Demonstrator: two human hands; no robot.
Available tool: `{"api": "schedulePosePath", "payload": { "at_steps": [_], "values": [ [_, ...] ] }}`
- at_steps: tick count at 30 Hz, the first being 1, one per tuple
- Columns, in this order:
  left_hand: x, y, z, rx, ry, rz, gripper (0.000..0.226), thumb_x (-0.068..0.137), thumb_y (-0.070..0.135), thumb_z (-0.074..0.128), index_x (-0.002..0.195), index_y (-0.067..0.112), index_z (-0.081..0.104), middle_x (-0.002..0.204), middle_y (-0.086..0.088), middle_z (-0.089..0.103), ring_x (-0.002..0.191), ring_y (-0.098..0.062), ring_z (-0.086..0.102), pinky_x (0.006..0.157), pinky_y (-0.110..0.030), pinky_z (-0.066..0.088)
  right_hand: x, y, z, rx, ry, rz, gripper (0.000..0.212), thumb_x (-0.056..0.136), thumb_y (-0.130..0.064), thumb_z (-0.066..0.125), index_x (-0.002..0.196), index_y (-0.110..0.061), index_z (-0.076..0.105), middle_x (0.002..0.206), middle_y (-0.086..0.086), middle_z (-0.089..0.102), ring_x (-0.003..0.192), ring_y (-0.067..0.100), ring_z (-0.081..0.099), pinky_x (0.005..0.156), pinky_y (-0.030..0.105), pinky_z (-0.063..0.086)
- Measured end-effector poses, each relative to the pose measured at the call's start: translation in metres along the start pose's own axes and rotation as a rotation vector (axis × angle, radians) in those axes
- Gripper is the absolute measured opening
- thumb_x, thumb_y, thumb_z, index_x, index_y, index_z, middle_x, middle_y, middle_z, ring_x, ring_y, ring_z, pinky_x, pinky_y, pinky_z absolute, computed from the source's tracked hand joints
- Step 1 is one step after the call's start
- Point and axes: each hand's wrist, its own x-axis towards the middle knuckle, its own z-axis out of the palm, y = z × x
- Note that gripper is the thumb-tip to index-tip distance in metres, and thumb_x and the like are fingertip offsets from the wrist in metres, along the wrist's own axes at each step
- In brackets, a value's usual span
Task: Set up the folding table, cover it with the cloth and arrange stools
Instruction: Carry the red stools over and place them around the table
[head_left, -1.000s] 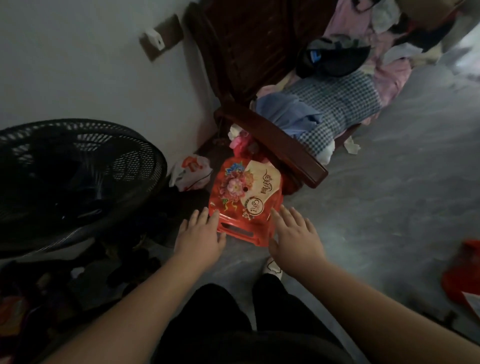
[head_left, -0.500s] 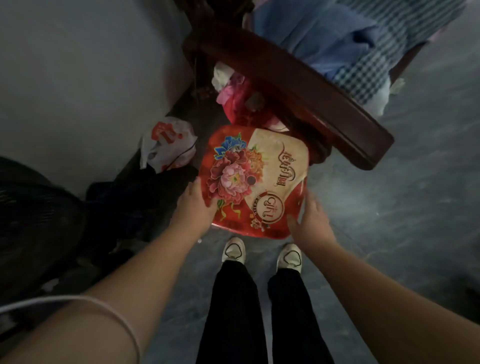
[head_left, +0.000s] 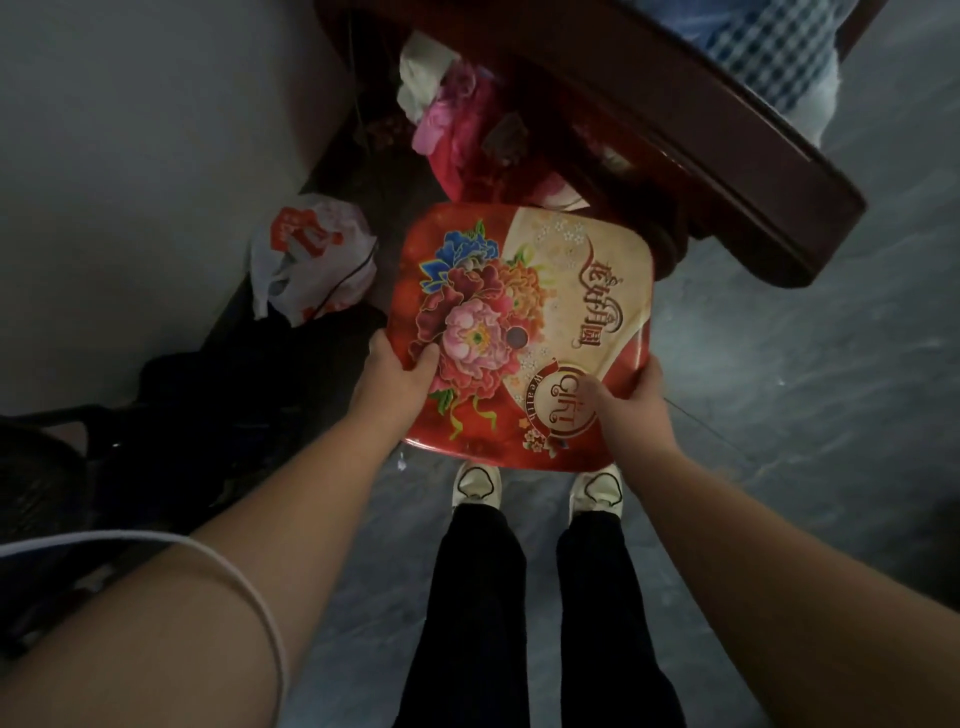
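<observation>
You held the red floral stool (head_left: 519, 332) level above your shoes: left hand (head_left: 397, 382) clamped at its 8 o'clock edge, right hand (head_left: 631, 402) at 4 o'clock, both equally near.

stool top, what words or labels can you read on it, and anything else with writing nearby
"Gift": in the round emblem on the red stool, beside the right hand.
"Wealth": small letters along that emblem's edge.
Large red Chinese characters on the cream part: too stylised to read surely.
Red print on the plastic bag: crumpled, unreadable.
</observation>
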Motion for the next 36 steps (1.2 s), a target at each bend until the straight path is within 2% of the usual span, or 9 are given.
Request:
{"api": "schedulePosePath", "payload": {
  "at_steps": [6, 11, 15, 17, 19, 24, 30, 34, 36],
  "values": [
    [-0.037, 0.009, -0.004, 0.027, -0.013, 0.056, 0.053, 0.09, 0.053, 0.061, 0.128, 0.019, 0.047, 0.121, -0.003, 0.063, 0.107, -0.026, 0.063, 0.093, -0.044, 0.052, -0.036, 0.003, -0.024, 0.028, 0.07, -0.005, 0.062, 0.085, -0.029, 0.075, 0.137, -0.028, 0.042, 0.125, -0.005, 0.061, 0.11, 0.022, 0.063, 0.089, 0.042, 0.054],
    [-0.084, 0.021, 0.0, 0.055, -0.033, 0.135, 0.049, 0.091, 0.044, 0.065, 0.127, 0.015, 0.049, 0.118, -0.004, 0.061, 0.105, -0.024, 0.061, 0.085, -0.033, 0.047, -0.078, 0.023, -0.06, 0.097, 0.126, 0.019, 0.066, 0.084, -0.033, 0.077, 0.138, -0.032, 0.04, 0.127, -0.008, 0.06, 0.108, 0.017, 0.062, 0.091, 0.042, 0.055],
    [-0.124, 0.03, 0.02, 0.107, -0.057, 0.203, 0.048, 0.091, 0.04, 0.067, 0.126, 0.013, 0.05, 0.117, -0.007, 0.063, 0.108, -0.028, 0.062, 0.088, -0.035, 0.047, -0.105, 0.052, -0.097, 0.138, 0.185, 0.025, 0.069, 0.082, -0.039, 0.077, 0.14, -0.035, 0.039, 0.122, -0.014, 0.059, 0.111, 0.014, 0.061, 0.09, 0.038, 0.054],
    [-0.142, 0.034, 0.036, 0.119, -0.078, 0.236, 0.046, 0.091, 0.04, 0.067, 0.125, 0.015, 0.049, 0.116, -0.005, 0.063, 0.107, -0.027, 0.061, 0.087, -0.034, 0.047, -0.112, 0.069, -0.118, 0.16, 0.203, 0.037, 0.068, 0.082, -0.039, 0.077, 0.138, -0.036, 0.039, 0.118, -0.014, 0.059, 0.11, 0.016, 0.062, 0.093, 0.043, 0.054],
    [-0.158, 0.04, 0.058, 0.131, -0.105, 0.268, 0.042, 0.092, 0.039, 0.066, 0.123, 0.016, 0.05, 0.114, -0.004, 0.063, 0.104, -0.025, 0.062, 0.083, -0.032, 0.046, -0.115, 0.087, -0.14, 0.183, 0.221, 0.052, 0.067, 0.082, -0.038, 0.077, 0.137, -0.036, 0.039, 0.119, -0.014, 0.058, 0.11, 0.017, 0.062, 0.096, 0.046, 0.053],
    [-0.198, 0.057, 0.131, 0.19, -0.157, 0.311, 0.043, 0.092, 0.04, 0.065, 0.124, 0.014, 0.051, 0.114, -0.004, 0.065, 0.104, -0.025, 0.062, 0.084, -0.032, 0.046, -0.114, 0.139, -0.207, 0.256, 0.297, 0.079, 0.07, 0.085, -0.028, 0.077, 0.143, -0.03, 0.039, 0.121, -0.01, 0.057, 0.108, 0.015, 0.057, 0.089, 0.033, 0.046],
    [-0.269, 0.096, 0.238, 0.242, -0.206, 0.4, 0.041, 0.093, 0.032, 0.067, 0.125, 0.011, 0.051, 0.109, 0.001, 0.06, 0.099, -0.017, 0.057, 0.081, -0.024, 0.038, -0.116, 0.211, -0.309, 0.33, 0.385, 0.136, 0.069, 0.08, -0.035, 0.078, 0.138, -0.033, 0.042, 0.122, -0.01, 0.06, 0.114, 0.019, 0.061, 0.1, 0.047, 0.051],
    [-0.319, 0.131, 0.307, 0.306, -0.277, 0.484, 0.037, 0.093, 0.035, 0.066, 0.124, 0.021, 0.052, 0.108, 0.006, 0.062, 0.095, -0.013, 0.058, 0.08, -0.026, 0.04, -0.126, 0.256, -0.381, 0.421, 0.456, 0.18, 0.072, 0.083, -0.031, 0.077, 0.144, -0.028, 0.039, 0.126, -0.006, 0.059, 0.117, 0.019, 0.059, 0.102, 0.042, 0.048],
    [-0.345, 0.149, 0.341, 0.358, -0.309, 0.541, 0.034, 0.092, 0.035, 0.067, 0.12, 0.023, 0.052, 0.106, 0.007, 0.062, 0.093, -0.012, 0.057, 0.078, -0.025, 0.039, -0.133, 0.277, -0.413, 0.47, 0.497, 0.212, 0.072, 0.083, -0.034, 0.077, 0.144, -0.031, 0.038, 0.129, -0.005, 0.059, 0.117, 0.02, 0.059, 0.102, 0.045, 0.048]
  ]
}}
